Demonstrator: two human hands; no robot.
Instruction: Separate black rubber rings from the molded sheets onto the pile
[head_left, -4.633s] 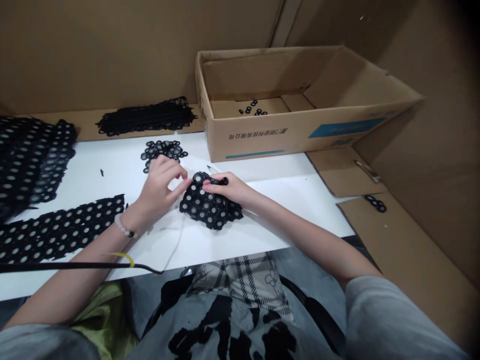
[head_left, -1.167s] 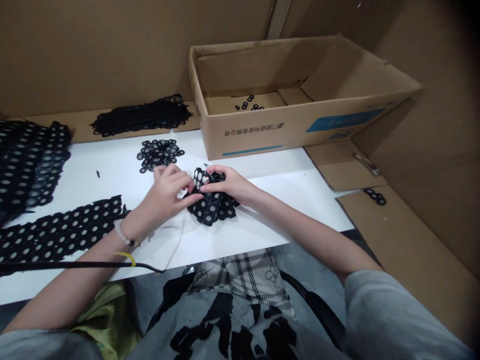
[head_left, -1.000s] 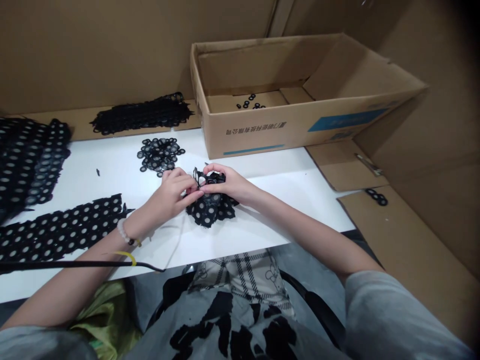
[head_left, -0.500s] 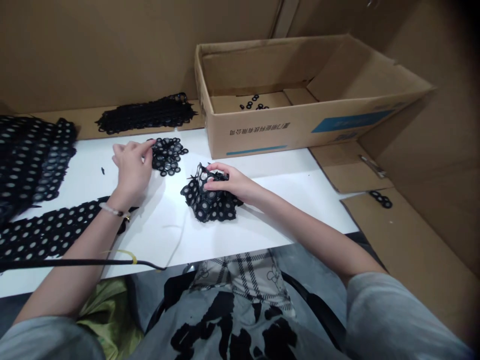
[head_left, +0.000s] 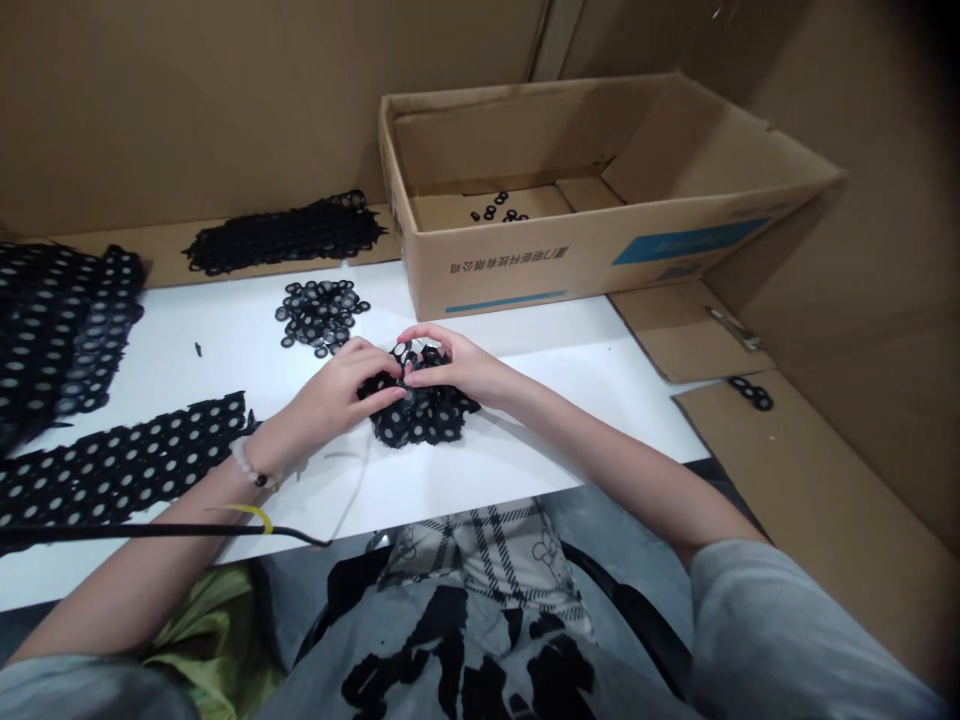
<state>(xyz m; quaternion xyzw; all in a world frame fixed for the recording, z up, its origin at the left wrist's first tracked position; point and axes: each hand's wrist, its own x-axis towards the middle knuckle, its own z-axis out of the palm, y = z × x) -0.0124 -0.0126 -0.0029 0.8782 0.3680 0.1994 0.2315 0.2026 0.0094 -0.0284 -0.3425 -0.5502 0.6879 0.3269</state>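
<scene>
A crumpled black perforated sheet (head_left: pixel 420 420), dotted with pale round spots, lies bunched on the white tabletop. My right hand (head_left: pixel 457 365) grips its upper part between thumb and fingers. From the left, my left hand (head_left: pixel 360 385) reaches onto the same sheet, thumb and fingers closed at its upper left edge; the fingertips partly hide what they pinch. Behind my left hand is a loose pile of small black rings (head_left: pixel 319 315) with grey centres. A flat black dotted strip (head_left: pixel 135 455) lies by my left forearm.
Large dotted black sheets (head_left: pixel 60 330) are heaped at far left. A stack of black strips (head_left: pixel 285 235) lies along the back. The open cardboard box (head_left: pixel 510 265) holds several small black rings. A thin black rod (head_left: pixel 150 531) crosses the near left.
My left hand has moved from the pile of rings, right and nearer, to the crumpled sheet. My right hand stays on the sheet. The view has shifted slightly.
</scene>
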